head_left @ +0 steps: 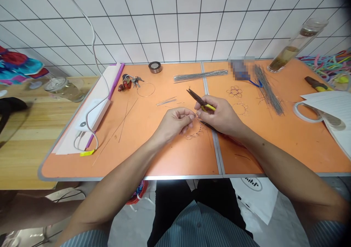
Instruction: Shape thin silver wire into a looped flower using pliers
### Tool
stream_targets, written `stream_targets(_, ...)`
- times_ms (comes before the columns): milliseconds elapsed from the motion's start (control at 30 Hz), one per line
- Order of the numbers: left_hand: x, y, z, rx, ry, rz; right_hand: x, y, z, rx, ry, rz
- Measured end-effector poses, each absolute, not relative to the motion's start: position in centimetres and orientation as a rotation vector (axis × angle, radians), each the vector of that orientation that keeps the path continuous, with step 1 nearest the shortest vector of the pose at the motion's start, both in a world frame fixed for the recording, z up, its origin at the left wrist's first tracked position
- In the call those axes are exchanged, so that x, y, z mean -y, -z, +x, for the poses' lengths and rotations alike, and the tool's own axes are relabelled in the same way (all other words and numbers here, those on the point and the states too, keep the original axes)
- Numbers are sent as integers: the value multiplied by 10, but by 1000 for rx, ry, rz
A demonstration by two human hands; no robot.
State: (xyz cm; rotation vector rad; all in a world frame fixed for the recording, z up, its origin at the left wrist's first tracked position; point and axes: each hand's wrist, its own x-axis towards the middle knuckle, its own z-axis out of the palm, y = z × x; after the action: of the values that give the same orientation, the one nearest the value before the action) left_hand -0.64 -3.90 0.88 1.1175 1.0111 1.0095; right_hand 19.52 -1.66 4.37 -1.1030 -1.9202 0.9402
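My left hand [177,120] is closed, thumb and forefinger pinching a thin wire ring [196,133] with small loops along its edge. Close beside it, my right hand [221,114] is wrapped round pliers [197,98] with dark jaws and yellow-and-black handles; the jaws point up and left, away from the ring. The right fingertips come up to the wire near my left thumb, but whether they grip it I cannot tell. Several short straight wires [166,101] lie just behind my hands. A flower-shaped wire piece [234,91] and a fainter wire ring [240,108] lie to the right.
Wire bundles [200,76] [268,90] and a tape roll [155,67] lie at the back of the orange table [153,163]. Keys [135,80] and a white power bank [93,117] with its cable are leftward. A tilted glass bottle [297,46], white tape ring [307,112] and papers [333,110] stand right.
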Motion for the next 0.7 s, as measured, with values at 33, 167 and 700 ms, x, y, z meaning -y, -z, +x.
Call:
stream_targets(33, 39, -9, -6, -995, -1009, 1099, 17, -44, 195, 1914, -940, -1105)
stream_targets(167, 39, -9, -7, -927, -976, 1027, 16, -45, 195, 1836, -994, -1121)
stream_targets(700, 38, -9, -3, -944, -1028, 1021, 12, -39, 194, 1733, -1129, -1118)
